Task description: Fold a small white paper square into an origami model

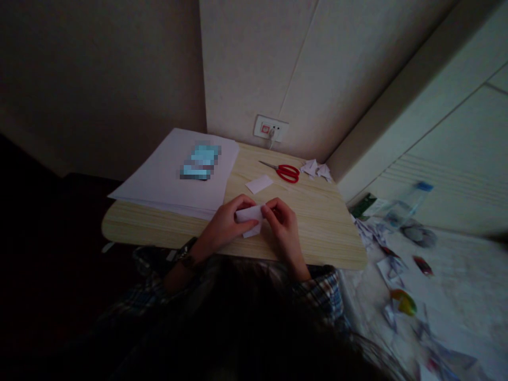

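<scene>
I have both hands closed on one small folded paper: the left hand holds it between thumb and fingers, while the right hand pinches its right edge. It sits at the centre of my clock, over the near part of a table, with twelve towards the wall; I cannot tell whether its lower edge touches the top. The tabletop is pale, wood-grained and rounded at the corners. The room is dim, with a light, grooved panel at two

The paper is white, with straight edges. A flat oblong slip lies just beyond it at twelve. At one I see scissors with red looped handles, metal blades aimed at ten. Pointed folded paper shapes rest at two, and large smooth sheets spread at ten, a device with a pixelated screen on them

A socket with a plug in it is at twelve. Well off at three, beside the table, a clear bottle with a blue cap stands among crumpled papers. Fingers cover part of the paper, and dark hair blocks my view at six
</scene>
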### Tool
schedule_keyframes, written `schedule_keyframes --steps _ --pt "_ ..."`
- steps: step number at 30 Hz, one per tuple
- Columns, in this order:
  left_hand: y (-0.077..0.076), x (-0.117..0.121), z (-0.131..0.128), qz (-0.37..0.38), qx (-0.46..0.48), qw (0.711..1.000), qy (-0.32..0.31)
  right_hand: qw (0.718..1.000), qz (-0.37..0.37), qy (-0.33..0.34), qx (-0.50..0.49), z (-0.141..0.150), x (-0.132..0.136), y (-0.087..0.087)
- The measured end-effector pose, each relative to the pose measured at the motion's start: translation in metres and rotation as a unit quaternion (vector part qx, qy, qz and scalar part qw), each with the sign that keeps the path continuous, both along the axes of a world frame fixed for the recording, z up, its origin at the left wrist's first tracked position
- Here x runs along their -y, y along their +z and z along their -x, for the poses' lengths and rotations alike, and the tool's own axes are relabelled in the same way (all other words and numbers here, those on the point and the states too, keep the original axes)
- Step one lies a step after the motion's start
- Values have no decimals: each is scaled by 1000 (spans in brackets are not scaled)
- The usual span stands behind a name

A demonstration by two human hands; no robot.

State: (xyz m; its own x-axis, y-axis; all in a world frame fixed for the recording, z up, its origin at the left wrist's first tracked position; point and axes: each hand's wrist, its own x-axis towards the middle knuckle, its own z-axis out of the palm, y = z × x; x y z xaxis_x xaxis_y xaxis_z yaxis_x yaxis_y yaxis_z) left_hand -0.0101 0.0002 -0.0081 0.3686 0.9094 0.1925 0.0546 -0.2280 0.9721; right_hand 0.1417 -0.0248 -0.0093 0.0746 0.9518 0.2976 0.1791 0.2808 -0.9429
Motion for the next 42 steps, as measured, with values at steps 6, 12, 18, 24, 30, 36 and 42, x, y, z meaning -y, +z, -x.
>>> schedule_keyframes --steps 6,12,18,24,30,36,42 --pt "2 0 2 45 59 994 76 1000 13 -6 -8 -1 0 2" --pt "11 3 4 76 124 977 156 998 43 34 24 1 1 6" --pt "10 3 3 103 159 974 121 997 31 49 55 2 3 9" --pt "1 -2 -1 125 199 968 83 998 -7 14 63 0 4 7" --pt "3 -2 1 162 214 961 72 995 -17 50 85 2 3 7" --pt "2 -2 3 171 234 953 84 998 -45 1 42 3 3 4" --pt "1 -3 2 143 208 965 70 995 -92 -9 31 4 3 -1"
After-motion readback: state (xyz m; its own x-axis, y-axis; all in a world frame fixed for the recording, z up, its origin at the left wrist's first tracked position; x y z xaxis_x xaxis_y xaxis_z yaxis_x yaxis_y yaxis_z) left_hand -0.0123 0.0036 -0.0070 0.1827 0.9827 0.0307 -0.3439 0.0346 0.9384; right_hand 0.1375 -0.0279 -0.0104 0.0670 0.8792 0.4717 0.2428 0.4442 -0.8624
